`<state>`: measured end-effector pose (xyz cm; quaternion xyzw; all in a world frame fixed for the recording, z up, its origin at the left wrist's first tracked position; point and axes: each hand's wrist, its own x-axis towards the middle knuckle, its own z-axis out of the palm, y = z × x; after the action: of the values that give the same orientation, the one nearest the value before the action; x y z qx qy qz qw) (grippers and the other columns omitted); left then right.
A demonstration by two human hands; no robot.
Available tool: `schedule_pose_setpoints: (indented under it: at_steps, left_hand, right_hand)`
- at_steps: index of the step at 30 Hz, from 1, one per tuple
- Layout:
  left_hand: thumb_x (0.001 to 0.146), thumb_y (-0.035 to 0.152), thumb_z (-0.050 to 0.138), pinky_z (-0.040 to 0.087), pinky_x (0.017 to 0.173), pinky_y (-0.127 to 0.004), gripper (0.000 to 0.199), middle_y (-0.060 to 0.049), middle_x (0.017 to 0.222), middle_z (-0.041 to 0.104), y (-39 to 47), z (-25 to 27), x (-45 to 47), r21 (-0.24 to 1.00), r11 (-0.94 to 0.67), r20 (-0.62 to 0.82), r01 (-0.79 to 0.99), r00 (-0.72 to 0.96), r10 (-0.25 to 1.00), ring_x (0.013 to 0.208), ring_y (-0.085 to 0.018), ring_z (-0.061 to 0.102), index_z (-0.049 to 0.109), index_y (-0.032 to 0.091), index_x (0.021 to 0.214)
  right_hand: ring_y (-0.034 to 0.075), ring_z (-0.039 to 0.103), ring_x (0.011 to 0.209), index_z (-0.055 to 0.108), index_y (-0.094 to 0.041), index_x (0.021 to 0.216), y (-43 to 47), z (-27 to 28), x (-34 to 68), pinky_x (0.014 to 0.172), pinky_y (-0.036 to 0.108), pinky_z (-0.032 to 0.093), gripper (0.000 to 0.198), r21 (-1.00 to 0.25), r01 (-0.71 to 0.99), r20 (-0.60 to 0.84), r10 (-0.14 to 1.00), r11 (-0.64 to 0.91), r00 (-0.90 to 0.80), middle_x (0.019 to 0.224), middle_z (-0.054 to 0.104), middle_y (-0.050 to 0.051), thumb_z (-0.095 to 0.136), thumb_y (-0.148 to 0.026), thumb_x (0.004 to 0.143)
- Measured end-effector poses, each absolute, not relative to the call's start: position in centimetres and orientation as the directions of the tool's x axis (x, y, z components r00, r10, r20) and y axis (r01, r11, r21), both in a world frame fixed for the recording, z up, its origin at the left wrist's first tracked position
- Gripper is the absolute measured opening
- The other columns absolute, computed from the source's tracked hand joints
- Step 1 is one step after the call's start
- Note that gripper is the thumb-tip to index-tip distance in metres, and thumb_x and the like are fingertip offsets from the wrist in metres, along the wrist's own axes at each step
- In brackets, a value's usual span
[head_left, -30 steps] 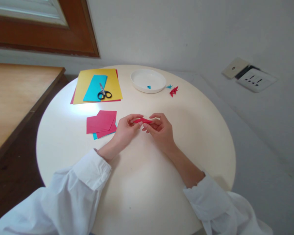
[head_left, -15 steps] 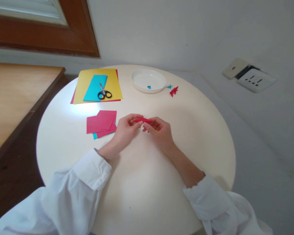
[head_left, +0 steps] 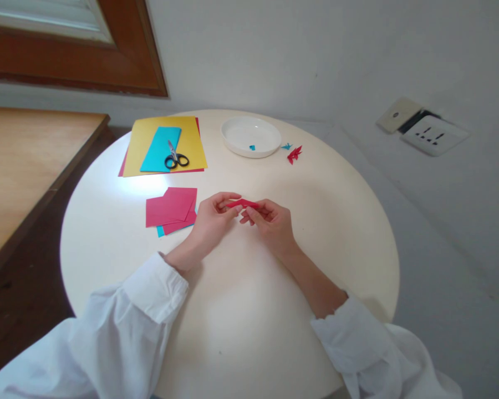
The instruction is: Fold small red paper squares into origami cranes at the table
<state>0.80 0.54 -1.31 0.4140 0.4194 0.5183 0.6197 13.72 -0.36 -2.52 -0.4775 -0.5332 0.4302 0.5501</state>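
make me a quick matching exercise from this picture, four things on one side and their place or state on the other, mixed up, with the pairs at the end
Things:
1. scissors
2. white dish
3. folded red paper
4. yellow sheet

Place or state:
a. between the left hand and right hand
b. partly covered by blue paper
c. black handles
d. a small blue piece inside

Pairs: 1-c, 2-d, 3-a, 4-b

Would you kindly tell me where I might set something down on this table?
Bare tabletop lies right of the right hand and between both sleeves. Crowded: scissors, stacked sheets and red papers on the left; small red pieces beside the white dish.
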Motion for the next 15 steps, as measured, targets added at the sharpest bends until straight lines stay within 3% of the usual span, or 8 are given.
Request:
schedule_pose_setpoints:
  at_steps: [15]
  left_hand:
    - [0.058,0.027,0.076,0.046,0.062,-0.028,0.032,-0.005,0.068,0.068,0.57,-0.8,0.53,0.969,0.111,-0.087,-0.222,0.115,0.99,0.062,-0.015,0.061,0.065,0.011,0.083]
  right_hand:
    - [0.011,0.061,0.052,0.065,-0.016,0.073,0.01,-2.74,14.0,0.053,0.025,0.048,0.015,-0.99,-0.024,0.139,0.989,0.14,0.047,0.059,0.066,-0.001,0.067,-0.03,0.069]
